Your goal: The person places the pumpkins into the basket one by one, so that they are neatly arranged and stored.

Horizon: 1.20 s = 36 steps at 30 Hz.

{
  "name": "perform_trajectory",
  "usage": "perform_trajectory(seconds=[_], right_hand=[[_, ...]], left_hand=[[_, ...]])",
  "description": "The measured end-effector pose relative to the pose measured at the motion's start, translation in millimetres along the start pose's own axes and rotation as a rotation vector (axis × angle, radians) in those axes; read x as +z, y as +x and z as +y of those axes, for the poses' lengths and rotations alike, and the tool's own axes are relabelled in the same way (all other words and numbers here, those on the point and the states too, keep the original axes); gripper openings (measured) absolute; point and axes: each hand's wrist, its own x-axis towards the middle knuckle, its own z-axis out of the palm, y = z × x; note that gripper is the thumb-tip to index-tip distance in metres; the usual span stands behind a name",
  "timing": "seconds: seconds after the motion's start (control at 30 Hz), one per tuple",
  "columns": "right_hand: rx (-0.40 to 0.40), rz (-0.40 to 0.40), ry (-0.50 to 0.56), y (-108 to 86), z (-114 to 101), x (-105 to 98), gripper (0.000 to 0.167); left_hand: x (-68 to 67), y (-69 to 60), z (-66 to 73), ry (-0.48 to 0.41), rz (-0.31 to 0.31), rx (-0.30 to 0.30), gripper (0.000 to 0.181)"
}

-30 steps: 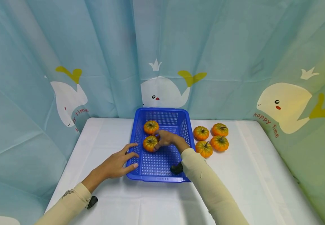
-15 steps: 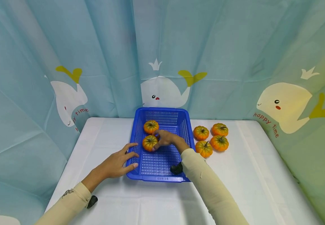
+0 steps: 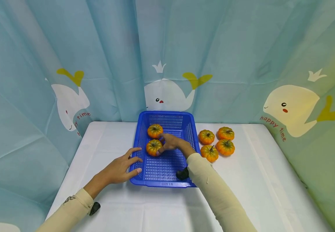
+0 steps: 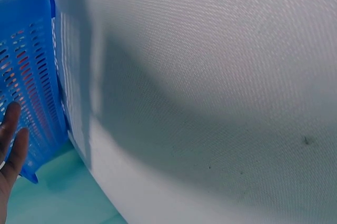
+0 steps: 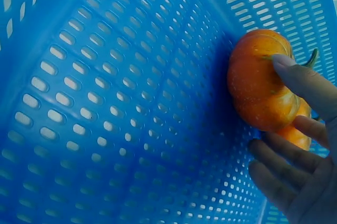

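In the head view, a blue perforated plastic basket (image 3: pixel 166 184) stands on the white-covered surface (image 3: pixel 161 212), with two small orange pumpkins inside: the far pumpkin (image 3: pixel 155 131) at 11 o'clock of its floor and the near pumpkin (image 3: pixel 153 148) at 9 o'clock. The right hand (image 3: pixel 171 142) reaches in from 4 o'clock, its thumb resting against the near pumpkin and its other fingers loosely spread rather than wrapped round it. The left hand (image 3: pixel 122 168) is at the basket's 8 o'clock, its relaxed, parted fingers touching the side wall and grasping nothing. Outside, toward 3 o'clock, four more pumpkins form a group on the surface: a ten-o'clock pumpkin (image 3: pixel 206 137), a one-o'clock pumpkin (image 3: pixel 225 133), a four-o'clock pumpkin (image 3: pixel 225 148) and a seven-o'clock pumpkin (image 3: pixel 209 154). Both arms wear cream sleeves (image 3: pixel 216 190), and a small dark object (image 3: pixel 182 174) shows beside the right cuff. Toward 12 o'clock hangs a pale blue curtain (image 3: pixel 231 54) printed with white whales (image 3: pixel 171 95).
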Motion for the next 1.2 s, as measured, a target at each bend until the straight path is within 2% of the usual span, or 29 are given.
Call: perform_trajectory(seconds=[0.2, 0.5, 0.73, 0.93, 1.2], right_hand=[[-0.062, 0.051, 0.013, -2.8, -0.6, -4.8, 0.08], [-0.133, 0.072, 0.059, -14.9, -7.9, -21.7, 0.082], [-0.213, 0.135, 0.062, -35.0, -15.3, -39.0, 0.08], [-0.257, 0.199, 0.078, -56.2, -19.4, -53.4, 0.077], [-0.294, 0.305, 0.143, -79.7, -8.3, -63.9, 0.072]], left_hand=[[0.7, -0.4, -1.9, -0.001, 0.003, 0.008, 0.045], [0.5, -0.1, -2.2, -0.006, -0.002, 0.008, 0.045], [0.5, 1.3, -0.8, -0.015, -0.017, -0.011, 0.04], [0.9, 1.7, -2.1, -0.006, -0.007, 0.0, 0.043], [-0.7, -0.3, -2.9, -0.011, -0.018, -0.002, 0.049]])
